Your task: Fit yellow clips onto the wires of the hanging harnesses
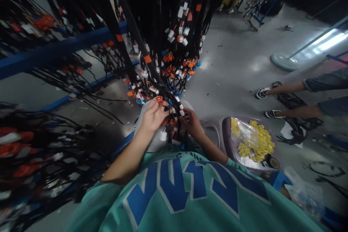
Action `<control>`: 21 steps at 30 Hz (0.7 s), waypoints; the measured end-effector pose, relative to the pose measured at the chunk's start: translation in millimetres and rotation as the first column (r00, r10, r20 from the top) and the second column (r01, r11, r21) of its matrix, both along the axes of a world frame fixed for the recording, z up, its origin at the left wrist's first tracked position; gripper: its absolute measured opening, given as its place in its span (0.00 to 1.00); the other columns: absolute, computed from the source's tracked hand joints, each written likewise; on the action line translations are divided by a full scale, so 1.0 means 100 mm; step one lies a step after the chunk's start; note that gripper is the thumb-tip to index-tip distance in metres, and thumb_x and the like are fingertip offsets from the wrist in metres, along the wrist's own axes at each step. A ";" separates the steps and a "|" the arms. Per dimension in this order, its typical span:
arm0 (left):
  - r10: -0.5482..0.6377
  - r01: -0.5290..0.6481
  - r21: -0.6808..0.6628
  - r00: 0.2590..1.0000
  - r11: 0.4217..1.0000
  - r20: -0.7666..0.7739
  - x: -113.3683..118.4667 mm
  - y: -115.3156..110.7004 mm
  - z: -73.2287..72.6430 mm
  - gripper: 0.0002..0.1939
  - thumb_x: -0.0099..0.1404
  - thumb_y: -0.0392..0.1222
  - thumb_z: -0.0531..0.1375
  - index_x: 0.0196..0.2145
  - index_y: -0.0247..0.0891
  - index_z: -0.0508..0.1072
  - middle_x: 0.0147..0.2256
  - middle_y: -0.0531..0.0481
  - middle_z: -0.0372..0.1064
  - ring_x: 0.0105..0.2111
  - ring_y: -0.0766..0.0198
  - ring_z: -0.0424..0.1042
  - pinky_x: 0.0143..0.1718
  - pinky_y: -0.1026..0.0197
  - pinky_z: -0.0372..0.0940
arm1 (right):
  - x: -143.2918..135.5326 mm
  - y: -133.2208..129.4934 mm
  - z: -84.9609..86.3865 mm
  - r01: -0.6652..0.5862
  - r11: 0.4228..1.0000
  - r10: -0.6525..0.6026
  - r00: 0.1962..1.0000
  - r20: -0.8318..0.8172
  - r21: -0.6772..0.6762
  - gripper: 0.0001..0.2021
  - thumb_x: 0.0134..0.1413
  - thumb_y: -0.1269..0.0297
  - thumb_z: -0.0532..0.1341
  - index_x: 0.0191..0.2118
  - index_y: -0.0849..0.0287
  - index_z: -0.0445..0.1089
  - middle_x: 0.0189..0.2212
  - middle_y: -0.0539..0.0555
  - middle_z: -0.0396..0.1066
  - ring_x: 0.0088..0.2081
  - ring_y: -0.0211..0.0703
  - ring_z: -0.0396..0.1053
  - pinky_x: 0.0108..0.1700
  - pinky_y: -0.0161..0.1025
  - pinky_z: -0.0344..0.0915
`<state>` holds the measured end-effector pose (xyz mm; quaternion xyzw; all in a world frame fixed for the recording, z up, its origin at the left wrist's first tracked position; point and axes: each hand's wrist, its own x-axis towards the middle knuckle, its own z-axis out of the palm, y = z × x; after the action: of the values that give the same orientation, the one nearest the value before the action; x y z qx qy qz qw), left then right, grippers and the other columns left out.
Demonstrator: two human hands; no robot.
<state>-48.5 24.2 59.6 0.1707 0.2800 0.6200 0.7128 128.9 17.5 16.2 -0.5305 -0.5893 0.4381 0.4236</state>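
Note:
My left hand (pixel 152 116) is closed, with a small red connector (pixel 159 100) pinched at its fingertips. On the other side of the harness, my right hand (pixel 192 124) has its fingers curled against a row of white connectors (pixel 180 108); its fingertips are partly hidden behind them. Between both hands runs a black wiring harness (pixel 163 88), coming down from above onto my lap. Orange connectors (pixel 170 122) and a loose white connector (pixel 163 136) hang from its branches close to my body.
Thick bundles of black harnesses (pixel 152 3) hang ahead, and more lie along a blue rail (pixel 65 47) at left. To my right, a purple stool (pixel 227 141) carries yellow plastic parts (pixel 261 139) and a clear bag (pixel 248 132). Another person's legs (pixel 290 88) show at far right.

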 end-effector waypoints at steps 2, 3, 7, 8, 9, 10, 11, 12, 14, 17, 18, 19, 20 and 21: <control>0.026 -0.027 -0.013 1.000 1.000 -0.017 0.03 0.00 0.01 0.06 0.58 0.37 0.60 0.33 0.39 0.65 0.28 0.54 0.65 0.31 0.68 0.68 0.34 0.62 0.68 | -0.02 -0.09 0.15 0.026 0.993 -0.034 0.997 0.063 0.112 0.09 0.46 0.61 0.62 0.36 0.55 0.71 0.32 0.52 0.70 0.32 0.42 0.64 0.36 0.40 0.62; 0.034 -0.034 -0.001 0.999 0.999 -0.028 0.05 0.00 0.02 0.06 0.58 0.38 0.60 0.33 0.39 0.64 0.28 0.54 0.64 0.31 0.68 0.68 0.35 0.62 0.68 | -0.04 -0.14 0.23 -0.025 0.994 0.018 0.998 0.068 0.109 0.08 0.47 0.60 0.62 0.34 0.55 0.71 0.30 0.52 0.70 0.31 0.42 0.64 0.35 0.40 0.61; 0.035 -0.029 0.068 0.996 0.997 -0.084 0.11 -0.02 0.03 0.09 0.56 0.39 0.63 0.33 0.39 0.66 0.29 0.54 0.65 0.32 0.68 0.68 0.38 0.59 0.69 | -0.19 -0.28 0.41 -0.381 0.913 0.351 0.916 -0.195 -0.145 0.12 0.45 0.54 0.66 0.33 0.56 0.71 0.24 0.48 0.68 0.24 0.36 0.63 0.26 0.34 0.61; 0.034 -0.026 0.076 0.994 0.997 -0.104 0.11 -0.03 0.02 0.09 0.55 0.39 0.63 0.34 0.39 0.67 0.30 0.54 0.65 0.33 0.67 0.68 0.39 0.58 0.69 | -0.22 -0.29 0.42 -0.438 0.872 0.367 0.880 -0.302 -0.219 0.14 0.43 0.53 0.66 0.32 0.57 0.70 0.22 0.47 0.67 0.22 0.34 0.61 0.23 0.33 0.60; 0.032 -0.022 0.086 0.992 0.996 -0.124 0.10 -0.04 0.02 0.10 0.54 0.39 0.64 0.34 0.39 0.68 0.30 0.53 0.66 0.33 0.66 0.68 0.39 0.57 0.69 | -0.24 -0.29 0.41 -0.473 0.831 0.342 0.849 -0.403 -0.291 0.15 0.41 0.52 0.67 0.30 0.58 0.69 0.21 0.46 0.65 0.19 0.32 0.60 0.21 0.32 0.59; 0.029 -0.014 0.102 0.989 0.995 -0.146 0.09 -0.04 0.01 0.11 0.53 0.40 0.65 0.34 0.39 0.68 0.31 0.53 0.66 0.34 0.66 0.68 0.39 0.56 0.69 | -0.25 -0.28 0.40 -0.486 0.799 0.285 0.824 -0.489 -0.354 0.16 0.40 0.51 0.67 0.29 0.58 0.68 0.19 0.45 0.64 0.18 0.31 0.59 0.20 0.31 0.59; 0.025 -0.003 0.124 0.985 0.992 -0.169 0.07 -0.04 0.00 0.12 0.52 0.42 0.66 0.34 0.38 0.69 0.31 0.52 0.67 0.34 0.65 0.68 0.39 0.56 0.70 | -0.24 -0.27 0.38 -0.488 0.774 0.216 0.802 -0.557 -0.404 0.17 0.39 0.50 0.68 0.28 0.58 0.68 0.19 0.45 0.64 0.17 0.30 0.59 0.19 0.30 0.58; 0.019 0.011 0.149 0.981 0.989 -0.195 0.05 -0.04 -0.01 0.12 0.52 0.44 0.66 0.31 0.37 0.69 0.31 0.51 0.67 0.35 0.64 0.68 0.39 0.56 0.69 | -0.23 -0.24 0.37 -0.486 0.757 0.148 0.779 -0.609 -0.437 0.18 0.37 0.50 0.69 0.27 0.59 0.68 0.19 0.45 0.65 0.17 0.30 0.59 0.18 0.30 0.58; 0.007 0.048 0.194 0.961 0.980 -0.275 0.02 -0.04 -0.04 0.17 0.51 0.51 0.66 0.25 0.35 0.68 0.29 0.50 0.67 0.32 0.65 0.68 0.35 0.60 0.68 | -0.18 -0.18 0.36 -0.473 0.749 0.041 0.733 -0.679 -0.465 0.19 0.34 0.50 0.70 0.27 0.59 0.68 0.19 0.46 0.66 0.16 0.30 0.59 0.16 0.29 0.57; 0.002 0.119 0.225 0.880 0.967 -0.475 -0.01 -0.05 -0.06 0.21 0.50 0.55 0.66 0.21 0.34 0.65 0.24 0.52 0.64 0.22 0.71 0.62 0.24 0.67 0.60 | -0.11 -0.10 0.37 -0.468 0.734 -0.052 0.684 -0.728 -0.492 0.19 0.32 0.52 0.72 0.26 0.59 0.68 0.16 0.44 0.64 0.15 0.28 0.55 0.13 0.27 0.52; -0.004 0.157 0.233 0.838 0.960 -0.546 0.00 -0.06 -0.06 0.20 0.50 0.54 0.66 0.22 0.34 0.66 0.23 0.54 0.63 0.20 0.72 0.60 0.23 0.67 0.57 | -0.09 -0.07 0.37 -0.472 0.721 -0.079 0.671 -0.737 -0.508 0.19 0.31 0.53 0.72 0.26 0.59 0.68 0.16 0.44 0.63 0.15 0.28 0.54 0.13 0.26 0.51; -0.015 0.207 0.245 0.792 0.947 -0.611 0.01 -0.06 -0.05 0.19 0.50 0.54 0.66 0.25 0.35 0.68 0.22 0.55 0.62 0.20 0.72 0.59 0.23 0.67 0.56 | -0.08 -0.05 0.36 -0.477 0.705 -0.109 0.659 -0.744 -0.526 0.19 0.31 0.53 0.73 0.26 0.59 0.67 0.16 0.43 0.62 0.15 0.27 0.54 0.13 0.25 0.51; -0.023 0.265 0.264 0.744 0.927 -0.668 0.02 -0.07 -0.03 0.18 0.50 0.53 0.67 0.29 0.35 0.70 0.22 0.55 0.62 0.21 0.71 0.59 0.24 0.67 0.56 | -0.08 -0.04 0.36 -0.477 0.691 -0.138 0.651 -0.747 -0.543 0.18 0.31 0.55 0.73 0.26 0.59 0.67 0.16 0.43 0.62 0.16 0.27 0.54 0.13 0.24 0.51; -0.019 0.327 0.291 0.693 0.899 -0.720 0.04 -0.08 -0.01 0.19 0.49 0.53 0.68 0.32 0.36 0.71 0.23 0.55 0.62 0.23 0.70 0.61 0.27 0.66 0.58 | -0.09 -0.02 0.35 -0.470 0.684 -0.166 0.644 -0.747 -0.558 0.17 0.32 0.56 0.72 0.26 0.59 0.67 0.16 0.43 0.61 0.16 0.27 0.54 0.14 0.24 0.52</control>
<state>-44.3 16.5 58.5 0.5599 0.3798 0.4798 0.5586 120.0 15.2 50.8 -0.3640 -0.1890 0.8445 0.3444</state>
